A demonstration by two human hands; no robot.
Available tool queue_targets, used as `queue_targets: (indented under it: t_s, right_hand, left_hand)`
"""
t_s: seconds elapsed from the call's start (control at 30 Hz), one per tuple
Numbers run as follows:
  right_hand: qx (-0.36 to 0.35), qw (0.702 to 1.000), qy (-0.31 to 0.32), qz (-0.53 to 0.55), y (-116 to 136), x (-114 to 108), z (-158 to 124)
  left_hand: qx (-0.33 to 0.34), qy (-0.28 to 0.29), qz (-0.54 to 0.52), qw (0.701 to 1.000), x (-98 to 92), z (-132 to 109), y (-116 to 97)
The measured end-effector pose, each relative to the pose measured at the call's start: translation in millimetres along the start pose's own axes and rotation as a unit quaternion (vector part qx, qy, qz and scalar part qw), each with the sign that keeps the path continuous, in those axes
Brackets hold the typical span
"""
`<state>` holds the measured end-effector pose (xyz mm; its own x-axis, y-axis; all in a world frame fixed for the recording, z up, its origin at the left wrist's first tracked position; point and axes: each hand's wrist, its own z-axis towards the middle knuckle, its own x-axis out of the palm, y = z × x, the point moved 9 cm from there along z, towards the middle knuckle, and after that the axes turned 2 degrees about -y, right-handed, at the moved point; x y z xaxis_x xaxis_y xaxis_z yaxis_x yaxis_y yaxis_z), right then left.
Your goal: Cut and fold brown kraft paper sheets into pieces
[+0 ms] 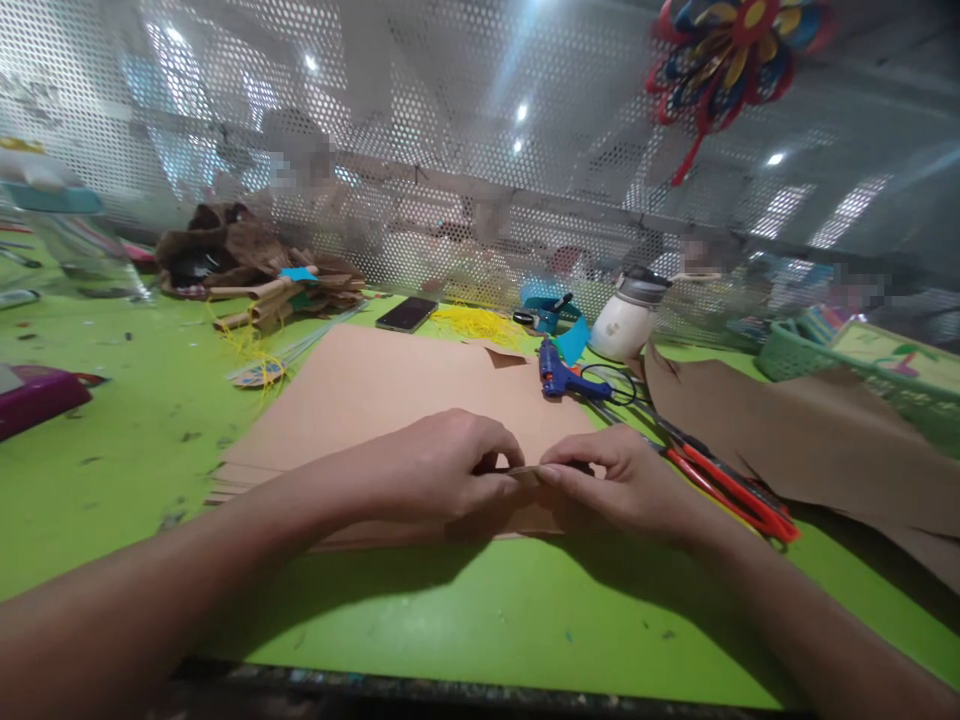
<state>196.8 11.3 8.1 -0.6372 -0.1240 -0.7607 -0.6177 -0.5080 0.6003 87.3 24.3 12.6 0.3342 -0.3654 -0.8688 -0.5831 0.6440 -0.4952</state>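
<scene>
Forearms (277, 530) closest, my left hand (442, 465) and right hand (630, 475) pinch narrow brown paper (528, 476), which uneven finger pressure might crease.

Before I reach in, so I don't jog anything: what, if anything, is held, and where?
The left hand and right hand pinch a thin brown strip, one toward each end; its exact ends are hidden.

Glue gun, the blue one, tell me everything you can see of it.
The glue gun is blue, apparently plastic, with a small orange detail and its handle pointing right. A black cable loops beside it. It lies at the right edge of the brown paper sheets, beyond the right hand; no hand touches it.
</scene>
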Motion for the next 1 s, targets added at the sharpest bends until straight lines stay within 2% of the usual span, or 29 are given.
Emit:
queue_targets:
  t_s: [0.1,0.23,0.5,0.73,0.83,1.0]
  right_hand:
    - [0.002,1.000,0.008,0.008,-1,0,0]
    - [0.010,0.999,0.034,0.031,0,5,2]
    - [0.009,0.997,0.045,0.057,6,10,2]
    - [0.023,0.996,0.048,0.070,2,9,1]
    - [0.048,0.992,0.064,0.099,-4,13,1]
    - [0.120,0.977,0.079,0.155,-28,12,-4]
  left_hand:
    - [-0.010,0.018,-0.026,0.999,4.3,3,7]
    - [-0.022,0.014,-0.049,0.998,5.5,5,10]
    - [-0.018,-0.015,-0.009,1.000,2.1,2,-3]
    - [-0.038,0.036,-0.006,0.999,8.7,-1,13]
    - [-0.039,0.043,-0.020,0.998,9.6,-2,16]
    - [-0.061,0.039,-0.029,0.997,5.8,1,22]
